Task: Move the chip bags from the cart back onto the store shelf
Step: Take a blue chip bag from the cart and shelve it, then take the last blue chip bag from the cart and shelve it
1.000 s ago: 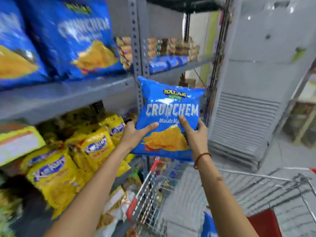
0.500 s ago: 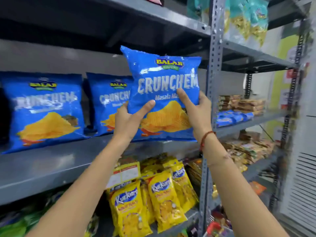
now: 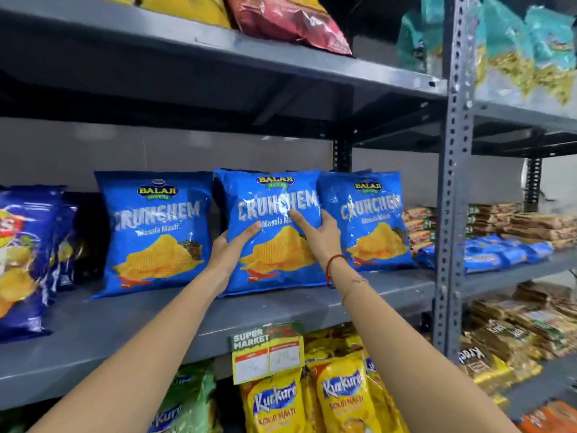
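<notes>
We note yellow Kurkure packs (image 3: pixel 340 398) upright on the tier below, right of centre; a green Kurkure pack (image 3: pixel 187 401) stands to their left; a green-topped price tag (image 3: pixel 268 351) reading "SUPER MARKET" hangs at the front edge above them. On the top tier we see a red bag (image 3: pixel 290 20) lying down, a yellow bag (image 3: pixel 187 7) to its left, and teal bags (image 3: pixel 530 48) beyond the perforated grey upright post (image 3: pixel 452 189). Right of that post, brown wrapped stacks (image 3: pixel 512 221) sit behind small blue packets (image 3: pixel 499 253); printing there is too blurred to read.
</notes>
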### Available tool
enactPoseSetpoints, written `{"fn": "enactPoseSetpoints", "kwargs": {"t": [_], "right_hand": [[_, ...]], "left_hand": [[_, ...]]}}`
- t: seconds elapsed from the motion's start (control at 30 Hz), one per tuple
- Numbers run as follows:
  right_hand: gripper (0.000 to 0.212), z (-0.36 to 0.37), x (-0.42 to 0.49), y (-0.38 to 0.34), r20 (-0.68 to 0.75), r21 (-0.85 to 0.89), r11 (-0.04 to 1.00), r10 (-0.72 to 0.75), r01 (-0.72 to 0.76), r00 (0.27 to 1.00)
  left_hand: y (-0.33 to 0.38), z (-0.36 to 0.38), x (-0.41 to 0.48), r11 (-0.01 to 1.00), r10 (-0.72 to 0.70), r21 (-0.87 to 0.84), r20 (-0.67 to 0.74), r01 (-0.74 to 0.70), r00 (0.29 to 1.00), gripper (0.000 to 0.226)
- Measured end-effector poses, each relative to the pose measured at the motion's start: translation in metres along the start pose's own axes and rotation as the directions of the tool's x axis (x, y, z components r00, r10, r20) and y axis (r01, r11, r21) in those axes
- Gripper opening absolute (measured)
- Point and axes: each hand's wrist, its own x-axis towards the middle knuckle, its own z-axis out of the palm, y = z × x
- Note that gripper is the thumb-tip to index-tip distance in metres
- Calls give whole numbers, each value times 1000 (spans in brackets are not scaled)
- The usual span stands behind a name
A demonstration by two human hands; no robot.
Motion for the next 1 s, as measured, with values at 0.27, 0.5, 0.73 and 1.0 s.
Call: {"fn": "enactPoseSetpoints", "kwargs": {"t": [0.27, 0.5, 0.73, 1.0], "right_hand": [[70, -4, 0, 8, 18, -34, 999, -10, 11, 1000], [50, -54, -33, 25, -167, -27, 994, -109, 106, 980], [28, -156, -130, 83, -353, -150, 987, -115, 66, 928], [23, -289, -286, 219, -604, -215, 859, 257, -464, 755]], "left_hand": [[-11, 0, 2, 989, -35, 135, -144, 55, 989, 67], [-12, 26, -56, 742, 620, 514, -284, -430, 731, 54], [-77, 120, -144, 660, 672, 386, 79, -644, 736, 32], [-240, 229, -254, 847, 212, 281, 599, -451, 772, 32]]}}
